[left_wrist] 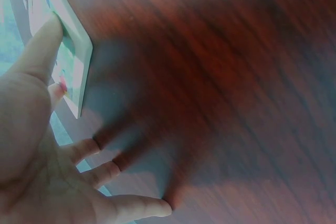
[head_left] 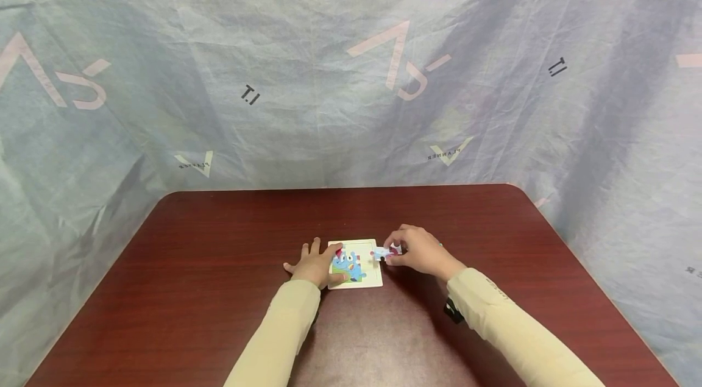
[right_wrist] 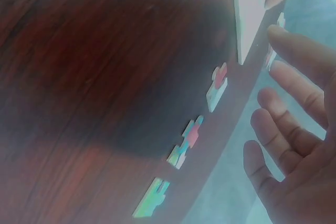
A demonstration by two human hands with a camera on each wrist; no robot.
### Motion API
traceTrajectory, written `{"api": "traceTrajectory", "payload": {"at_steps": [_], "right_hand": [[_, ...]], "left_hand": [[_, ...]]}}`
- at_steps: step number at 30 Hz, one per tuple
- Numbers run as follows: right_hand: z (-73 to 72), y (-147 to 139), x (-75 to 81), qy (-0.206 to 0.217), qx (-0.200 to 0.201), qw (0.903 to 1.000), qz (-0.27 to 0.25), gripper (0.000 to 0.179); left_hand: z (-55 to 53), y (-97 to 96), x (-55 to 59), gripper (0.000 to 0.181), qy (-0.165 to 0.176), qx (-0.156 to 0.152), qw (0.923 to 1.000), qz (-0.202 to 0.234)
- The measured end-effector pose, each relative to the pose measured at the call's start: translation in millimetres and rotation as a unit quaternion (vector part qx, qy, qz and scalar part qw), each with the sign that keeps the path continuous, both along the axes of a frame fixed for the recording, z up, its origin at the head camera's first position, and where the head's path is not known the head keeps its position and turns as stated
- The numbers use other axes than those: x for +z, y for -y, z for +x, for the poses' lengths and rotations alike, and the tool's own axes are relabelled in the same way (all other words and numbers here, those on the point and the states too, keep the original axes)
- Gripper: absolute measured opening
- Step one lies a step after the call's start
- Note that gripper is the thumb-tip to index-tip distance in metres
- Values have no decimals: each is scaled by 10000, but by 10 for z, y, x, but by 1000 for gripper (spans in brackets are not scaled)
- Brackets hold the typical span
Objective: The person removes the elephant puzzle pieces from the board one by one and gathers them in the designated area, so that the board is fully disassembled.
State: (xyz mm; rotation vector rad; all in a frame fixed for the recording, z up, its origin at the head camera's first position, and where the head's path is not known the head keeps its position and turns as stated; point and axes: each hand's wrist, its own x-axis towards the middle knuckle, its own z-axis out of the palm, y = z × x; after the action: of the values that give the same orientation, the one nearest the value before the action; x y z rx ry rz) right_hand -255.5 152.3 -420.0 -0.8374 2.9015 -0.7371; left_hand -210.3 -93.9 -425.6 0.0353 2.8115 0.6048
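3 loose pcs (right_wrist: 191,137) — clear only R-wrist.

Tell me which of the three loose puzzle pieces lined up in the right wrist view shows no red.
The lowest piece, mostly green; the middle piece and the upper piece both carry red patches.

Grey printed sheeting (head_left: 307,131) behind glossy reddish-brown table (head_left: 219,253).
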Motion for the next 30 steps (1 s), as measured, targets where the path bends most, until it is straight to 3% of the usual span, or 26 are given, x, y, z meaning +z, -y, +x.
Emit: {"api": "traceTrajectory", "payload": {"at_steps": [18,30], "right_hand": [[91,-220,-112,249,-50,9997,17,19],[115,-286,-213,60,146,9999,25,17]], "left_hand": [[14,-8,20,70,-2,8,10000,55],[10,-3,8,70,-34,-2,10000,66]]}}
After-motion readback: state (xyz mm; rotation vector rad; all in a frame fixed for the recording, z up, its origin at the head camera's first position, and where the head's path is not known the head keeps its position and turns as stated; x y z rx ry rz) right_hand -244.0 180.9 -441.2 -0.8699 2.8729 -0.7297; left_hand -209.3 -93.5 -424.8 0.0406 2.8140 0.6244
